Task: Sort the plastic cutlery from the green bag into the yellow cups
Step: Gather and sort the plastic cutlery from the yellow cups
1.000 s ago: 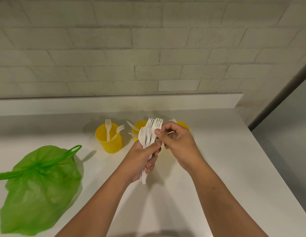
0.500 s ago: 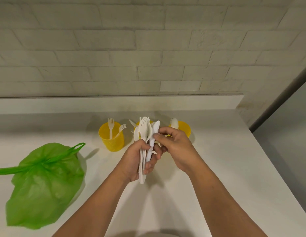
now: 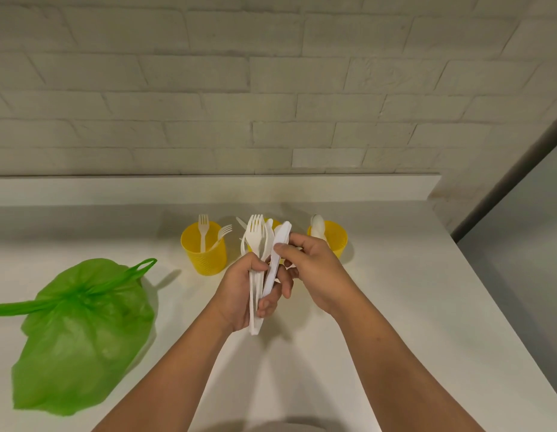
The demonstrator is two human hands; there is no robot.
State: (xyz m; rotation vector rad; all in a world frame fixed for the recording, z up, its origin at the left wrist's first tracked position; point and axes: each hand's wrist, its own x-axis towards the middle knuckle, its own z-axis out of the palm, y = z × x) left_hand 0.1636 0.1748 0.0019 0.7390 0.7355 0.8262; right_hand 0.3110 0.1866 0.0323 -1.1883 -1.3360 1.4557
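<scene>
Left hand (image 3: 239, 291) grips mixed cutlery bundle (image 3: 255, 236); right hand (image 3: 314, 266) pinches knife (image 3: 281, 236). Step, judged: separating one piece. Next: draw it clear without dislodging others.

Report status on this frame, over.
Left hand grips cutlery bundle. Right hand pinches knife from it. Yellow cups just behind hands, nothing between.

Green bag (image 3: 80, 332): crumpled, lying flat at our 8 o'clock.
Left yellow cup (image 3: 205, 257): at 11 o'clock, we see two white forks (image 3: 203, 232) standing in it.
Right yellow cup (image 3: 334, 241): at 1 o'clock, holding a spoon (image 3: 317, 226).
Cutlery bundle (image 3: 255, 244): white, upright in our left hand (image 3: 239, 294) at 12 o'clock.
Knife (image 3: 278, 244): our right hand (image 3: 314, 275) pinches it.
</scene>
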